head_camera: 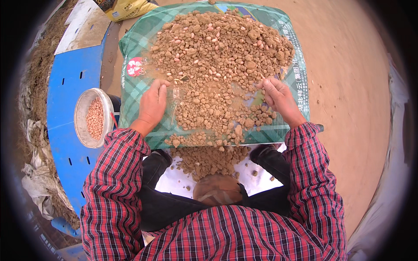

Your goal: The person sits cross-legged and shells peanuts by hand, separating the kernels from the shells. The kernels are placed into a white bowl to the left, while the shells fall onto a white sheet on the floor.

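Observation:
A broad heap of brown soil clods mixed with pink peanut kernels lies on a green woven plastic sack before me. At the heap's left side is my left hand, thumb and forefinger together; nothing shows between them. A pale kernel and a dry leaf scrap lie just beyond its fingertips. My right hand is over the heap's right edge, its fingers curled. What looks like a small pink kernel sticks out at its pinched thumb and forefinger.
A white bucket of peanut kernels stands at left on a blue panel. More soil has spilled below the sack onto white sheeting between my legs. A yellow bag lies at the far left; bare ground extends right.

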Tool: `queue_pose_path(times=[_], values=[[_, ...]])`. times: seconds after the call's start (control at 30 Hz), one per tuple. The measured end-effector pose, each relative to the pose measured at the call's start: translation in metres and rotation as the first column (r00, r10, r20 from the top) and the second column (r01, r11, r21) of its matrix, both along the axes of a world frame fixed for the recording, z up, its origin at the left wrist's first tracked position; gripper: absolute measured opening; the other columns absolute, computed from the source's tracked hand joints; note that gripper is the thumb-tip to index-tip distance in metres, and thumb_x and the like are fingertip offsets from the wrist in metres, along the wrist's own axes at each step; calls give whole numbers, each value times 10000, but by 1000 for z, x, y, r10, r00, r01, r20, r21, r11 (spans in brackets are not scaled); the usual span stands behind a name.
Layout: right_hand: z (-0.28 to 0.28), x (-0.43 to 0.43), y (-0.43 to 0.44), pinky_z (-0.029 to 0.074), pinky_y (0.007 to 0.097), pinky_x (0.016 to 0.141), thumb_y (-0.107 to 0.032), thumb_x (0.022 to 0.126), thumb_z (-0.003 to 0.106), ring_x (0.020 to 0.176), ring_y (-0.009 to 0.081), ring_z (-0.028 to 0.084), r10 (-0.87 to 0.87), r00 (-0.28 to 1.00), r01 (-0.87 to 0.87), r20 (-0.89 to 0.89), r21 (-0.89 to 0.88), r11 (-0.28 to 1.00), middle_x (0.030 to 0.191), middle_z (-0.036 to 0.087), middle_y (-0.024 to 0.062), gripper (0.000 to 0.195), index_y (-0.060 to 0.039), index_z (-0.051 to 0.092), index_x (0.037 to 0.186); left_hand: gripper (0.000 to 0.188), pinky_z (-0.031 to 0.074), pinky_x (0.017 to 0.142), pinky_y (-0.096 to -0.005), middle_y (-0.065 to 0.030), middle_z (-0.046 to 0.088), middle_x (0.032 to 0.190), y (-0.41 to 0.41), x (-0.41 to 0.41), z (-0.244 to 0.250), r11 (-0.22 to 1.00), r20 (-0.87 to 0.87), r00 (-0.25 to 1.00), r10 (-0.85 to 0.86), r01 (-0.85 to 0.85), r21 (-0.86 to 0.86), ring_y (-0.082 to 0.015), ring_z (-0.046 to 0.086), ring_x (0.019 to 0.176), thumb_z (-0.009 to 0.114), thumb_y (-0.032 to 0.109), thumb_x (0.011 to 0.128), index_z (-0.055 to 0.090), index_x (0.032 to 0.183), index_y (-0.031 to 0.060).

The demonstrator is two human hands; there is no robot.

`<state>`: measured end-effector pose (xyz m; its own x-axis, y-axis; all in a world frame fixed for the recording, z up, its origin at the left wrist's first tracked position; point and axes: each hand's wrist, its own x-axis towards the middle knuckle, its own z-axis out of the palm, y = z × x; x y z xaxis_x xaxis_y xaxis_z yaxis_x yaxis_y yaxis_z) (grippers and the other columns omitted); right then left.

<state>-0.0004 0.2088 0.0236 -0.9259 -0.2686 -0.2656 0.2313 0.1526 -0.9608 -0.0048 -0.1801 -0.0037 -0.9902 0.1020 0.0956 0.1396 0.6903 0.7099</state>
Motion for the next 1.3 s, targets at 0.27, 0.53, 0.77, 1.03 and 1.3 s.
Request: queue_pose_path(times=[0.27, 0.53, 0.77, 1.03, 1.3], values=[[-60, 46, 36, 492, 490, 656, -171, 972, 477, 768, 422, 652, -227, 891, 454, -394, 808, 376, 827, 675, 235, 218, -84, 566, 1151, 316, 477, 683, -529, -225, 662, 802, 0, 0, -15, 926, 147, 989, 24, 33, -375, -425, 637, 766, 445, 194, 987, 462, 1293, 118], [-39, 55, -76, 497, 507, 596, -137, 933, 502, 675, 394, 648, 106, 932, 252, -347, 829, 500, 734, 667, 170, 261, -121, 511, 1193, 385, 470, 602, -525, -206, 639, 705, 42, 16, -12, 910, 122, 947, -297, 319, -264, -416, 619, 663, 466, 159, 964, 434, 1346, 118], [-32, 83, -115, 506, 486, 595, -105, 884, 534, 666, 373, 655, 313, 910, 9, -271, 768, 640, 712, 660, 165, 431, -115, 422, 1300, 331, 456, 619, -524, -223, 616, 707, 50, 43, -6, 854, 268, 859, -436, 488, -178, -438, 605, 678, 467, 163, 972, 482, 1299, 115], [-11, 57, -105, 475, 523, 638, -194, 995, 455, 733, 430, 631, 122, 943, 87, -309, 585, 807, 759, 648, 228, 263, -100, 494, 1238, 324, 471, 647, -529, -221, 648, 776, 54, 29, 9, 906, 228, 888, -399, 420, -48, -429, 623, 729, 461, 166, 958, 497, 1280, 160], [-20, 58, -108, 481, 513, 668, -191, 986, 451, 784, 422, 640, 491, 866, -309, -97, 668, 677, 797, 653, 224, 202, -94, 535, 1141, 265, 475, 643, -525, -189, 651, 764, 70, 34, 1, 820, 270, 848, -457, 519, -240, -402, 636, 735, 489, 165, 945, 539, 1205, 160]])
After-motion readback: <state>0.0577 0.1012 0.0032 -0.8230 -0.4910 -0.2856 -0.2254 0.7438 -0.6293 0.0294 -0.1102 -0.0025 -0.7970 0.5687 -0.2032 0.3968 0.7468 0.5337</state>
